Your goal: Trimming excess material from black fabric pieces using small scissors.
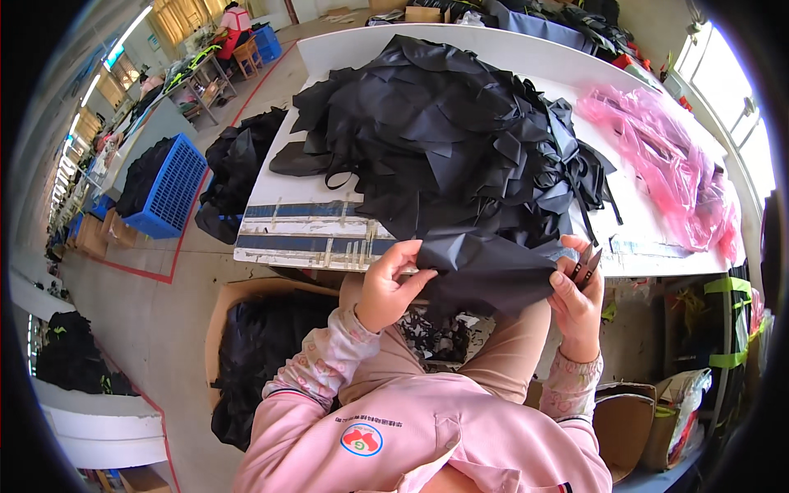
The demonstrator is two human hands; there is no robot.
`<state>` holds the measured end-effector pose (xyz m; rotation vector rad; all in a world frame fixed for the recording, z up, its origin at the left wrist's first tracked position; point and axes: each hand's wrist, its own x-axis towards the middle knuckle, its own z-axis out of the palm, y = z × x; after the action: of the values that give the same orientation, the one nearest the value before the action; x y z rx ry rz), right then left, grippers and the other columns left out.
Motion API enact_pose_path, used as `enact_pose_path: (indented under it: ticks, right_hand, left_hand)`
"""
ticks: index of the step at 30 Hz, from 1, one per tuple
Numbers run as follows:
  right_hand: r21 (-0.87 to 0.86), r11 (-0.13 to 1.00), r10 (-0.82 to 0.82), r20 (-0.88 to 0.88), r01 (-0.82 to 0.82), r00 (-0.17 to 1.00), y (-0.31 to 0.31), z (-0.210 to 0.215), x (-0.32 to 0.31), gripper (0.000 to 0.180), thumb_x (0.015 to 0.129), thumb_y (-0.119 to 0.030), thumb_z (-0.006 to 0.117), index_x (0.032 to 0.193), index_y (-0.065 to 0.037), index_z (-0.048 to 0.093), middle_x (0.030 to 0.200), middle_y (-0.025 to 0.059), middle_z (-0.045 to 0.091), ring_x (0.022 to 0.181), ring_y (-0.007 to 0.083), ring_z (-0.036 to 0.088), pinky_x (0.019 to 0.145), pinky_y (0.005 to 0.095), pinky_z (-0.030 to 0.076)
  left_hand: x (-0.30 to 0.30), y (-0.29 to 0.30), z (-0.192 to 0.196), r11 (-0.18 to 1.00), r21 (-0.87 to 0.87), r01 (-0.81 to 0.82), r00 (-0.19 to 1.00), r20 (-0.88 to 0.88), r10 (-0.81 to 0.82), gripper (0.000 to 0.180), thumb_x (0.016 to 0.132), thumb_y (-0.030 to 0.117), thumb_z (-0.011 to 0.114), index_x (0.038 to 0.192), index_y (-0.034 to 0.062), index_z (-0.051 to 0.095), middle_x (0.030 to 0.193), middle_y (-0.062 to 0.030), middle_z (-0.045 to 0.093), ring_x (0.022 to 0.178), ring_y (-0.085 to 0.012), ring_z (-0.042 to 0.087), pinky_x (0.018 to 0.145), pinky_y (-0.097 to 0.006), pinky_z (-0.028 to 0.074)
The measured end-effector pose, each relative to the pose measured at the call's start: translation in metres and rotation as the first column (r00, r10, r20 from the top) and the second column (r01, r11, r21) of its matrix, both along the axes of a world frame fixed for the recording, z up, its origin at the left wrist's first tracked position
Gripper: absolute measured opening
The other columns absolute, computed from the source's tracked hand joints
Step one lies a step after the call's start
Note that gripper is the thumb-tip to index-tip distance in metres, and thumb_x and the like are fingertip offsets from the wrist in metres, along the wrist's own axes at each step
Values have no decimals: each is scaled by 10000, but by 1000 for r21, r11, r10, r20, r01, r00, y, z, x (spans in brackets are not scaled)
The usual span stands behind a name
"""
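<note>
My left hand pinches the left edge of a black fabric piece between thumb and fingers. The piece's right end is gripped by my right hand, so it stretches between both hands above my lap, at the table's near edge. Small dark thread snips are also tucked in my right hand, blades pointing up and away. Just beyond lies a big heap of black fabric pieces, some with narrow straps, on the white table.
Pink plastic sheeting lies on the table's right side. A cardboard box of black fabric stands below left, near a blue crate. Dark scraps lie under the table. Far left, a person in a red apron is near another table.
</note>
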<state>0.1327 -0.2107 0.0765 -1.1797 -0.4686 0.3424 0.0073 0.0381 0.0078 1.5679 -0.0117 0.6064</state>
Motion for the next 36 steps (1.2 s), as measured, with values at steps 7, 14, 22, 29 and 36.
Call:
enact_pose_path:
  ticks: [7,14,22,29,36]
  right_hand:
    - [-221,946,-148,364,239,920,10,-15,6,392,854,3,642,1219,-10,498,711,-37,486,528,23,396,473,164,337]
    - [-286,862,-215,541,419,813,38,-6,-35,359,814,-70,729,1120,-12,552,946,60,634,614,66,544,527,214,424]
    - [-402,910,78,408,103,910,60,-25,-35,346,779,24,703,1099,-19,578,895,44,625,800,98,565,653,221,452]
    - [-400,914,112,405,66,908,51,-28,-30,337,790,34,674,1110,-14,581,967,65,652,859,131,600,698,246,467]
    - [-375,913,77,545,161,835,58,-39,-35,222,777,-85,742,899,29,596,798,142,573,700,324,586,607,338,462]
  left_hand:
    - [2,0,32,972,-206,109,991,-48,-121,629,804,-108,664,1338,62,378,929,-36,614,827,-75,578,755,-208,471]
    - [4,-25,14,959,-264,100,987,-97,-130,600,815,-124,644,1325,73,395,885,-34,604,805,-75,575,734,-202,478]
    - [3,-31,4,986,-162,35,998,-48,-43,572,806,-126,660,1309,42,445,816,3,535,742,-47,519,696,-174,450]
    - [-2,-28,6,991,-118,63,991,-111,-77,404,820,-107,656,1200,7,575,942,-15,585,839,-54,562,752,-182,471]
    - [-7,-32,19,998,0,67,986,-151,-66,275,839,-88,646,1104,-20,624,984,-28,604,884,-73,586,776,-201,488]
